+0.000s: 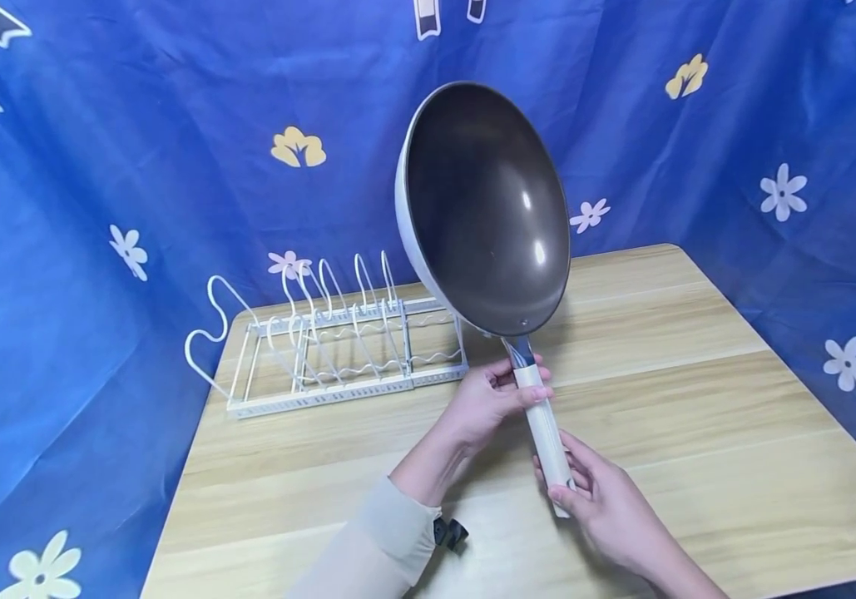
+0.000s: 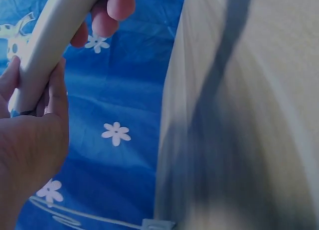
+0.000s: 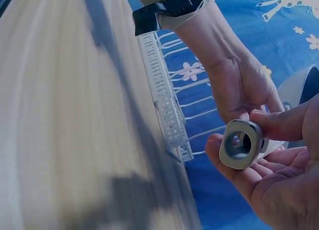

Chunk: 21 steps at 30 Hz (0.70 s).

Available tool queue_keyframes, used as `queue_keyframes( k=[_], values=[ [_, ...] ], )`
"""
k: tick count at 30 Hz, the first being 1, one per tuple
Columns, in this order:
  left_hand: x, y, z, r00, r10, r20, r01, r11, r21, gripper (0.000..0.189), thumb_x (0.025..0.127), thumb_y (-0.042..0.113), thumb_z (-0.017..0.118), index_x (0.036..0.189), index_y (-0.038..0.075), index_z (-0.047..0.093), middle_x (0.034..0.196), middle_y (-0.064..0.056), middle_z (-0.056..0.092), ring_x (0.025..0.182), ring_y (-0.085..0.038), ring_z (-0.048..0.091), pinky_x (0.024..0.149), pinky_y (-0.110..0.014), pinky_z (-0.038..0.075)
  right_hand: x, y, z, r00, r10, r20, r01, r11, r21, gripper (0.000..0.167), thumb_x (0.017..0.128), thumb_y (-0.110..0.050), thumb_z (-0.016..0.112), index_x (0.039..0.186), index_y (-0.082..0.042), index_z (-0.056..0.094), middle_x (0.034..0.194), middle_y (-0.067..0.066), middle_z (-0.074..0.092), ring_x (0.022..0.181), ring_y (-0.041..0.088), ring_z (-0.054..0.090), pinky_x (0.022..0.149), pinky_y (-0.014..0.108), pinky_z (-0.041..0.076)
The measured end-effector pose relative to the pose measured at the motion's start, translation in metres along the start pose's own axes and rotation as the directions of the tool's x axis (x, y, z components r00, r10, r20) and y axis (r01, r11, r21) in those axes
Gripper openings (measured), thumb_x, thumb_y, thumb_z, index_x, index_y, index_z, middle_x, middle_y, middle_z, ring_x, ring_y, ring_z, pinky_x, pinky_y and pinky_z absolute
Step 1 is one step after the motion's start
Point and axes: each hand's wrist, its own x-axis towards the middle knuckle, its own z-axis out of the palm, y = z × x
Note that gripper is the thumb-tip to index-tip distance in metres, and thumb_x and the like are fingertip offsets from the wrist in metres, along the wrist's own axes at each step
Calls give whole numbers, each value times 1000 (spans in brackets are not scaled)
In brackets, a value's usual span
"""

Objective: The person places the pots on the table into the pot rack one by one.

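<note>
Left hand [image 1: 489, 406]: fingers curled round the far part of the handle [image 1: 543, 424], just below the pan, thumb laid across the front. Right hand [image 1: 596, 499]: fingers wrapped behind the near end of the same handle, thumb pressed on it. We list the pan [image 1: 483, 208] as one deep, round-bottomed vessel, held up above the desk [image 1: 705, 358] to the right of the rack [image 1: 338, 393], tilted so that its hollow faces us. Inside we see a smooth, dark grey-brown coating, two bright glints and a small rivet near the handle; outside, a pale wall. A shiny metal neck joins pan to handle. The handle is pale and long; in the right wrist view we note its rounded-square end with a round hole.

Rack, far left on the desk: white wire, upright loops in a row, wavy wires along the base, rails pierced with small holes. Desk: pale wood grain, rounded far corners. Left arm: light sleeve [image 1: 390, 532], black strap [image 3: 169, 10] at the cuff. Behind all, we record blue cloth [image 1: 203, 166], softly creased, printed with white and yellow flowers.
</note>
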Motion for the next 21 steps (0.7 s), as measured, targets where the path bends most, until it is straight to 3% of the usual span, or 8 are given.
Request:
queue_keyframes(
  k=[4, 9, 17, 21],
  values=[
    [-5, 9, -3, 1000, 25, -10, -25, 999, 44, 51, 92, 6, 85, 140, 4, 68, 132, -19, 77, 118, -17, 78, 105, -32, 63, 5, -3, 2, 998, -42, 46, 38, 996, 85, 76, 103, -1, 66, 167, 8, 25, 146, 34, 65, 131, 18, 72, 104, 21, 59],
    [-13, 21, -6, 997, 75, 1, -74, 991, 113, 49, 93, 5, 84, 139, 1, 67, 130, -23, 76, 112, -16, 80, 104, -33, 64, 8, -7, 6, 993, -70, 97, 52, 984, 171, 78, 105, -6, 66, 169, 7, 21, 149, 38, 60, 128, -1, 70, 105, 17, 56],
    [-21, 39, -17, 993, 117, -23, -110, 974, 197, 52, 93, 6, 84, 141, 0, 66, 132, -28, 74, 112, -17, 80, 100, -32, 65, 17, -15, 13, 976, -135, 173, 88, 963, 253, 81, 107, -8, 65, 169, 9, 15, 151, 43, 54, 130, 2, 69, 109, 25, 58],
    [-25, 45, -23, 990, 130, -52, -115, 967, 229, 54, 93, 12, 85, 143, 3, 66, 132, -25, 76, 117, -21, 79, 102, -32, 65, 23, -20, 16, 971, -134, 200, 77, 960, 268, 80, 107, -7, 65, 169, 9, 16, 152, 42, 54, 130, 2, 69, 108, 24, 58]
  ],
)
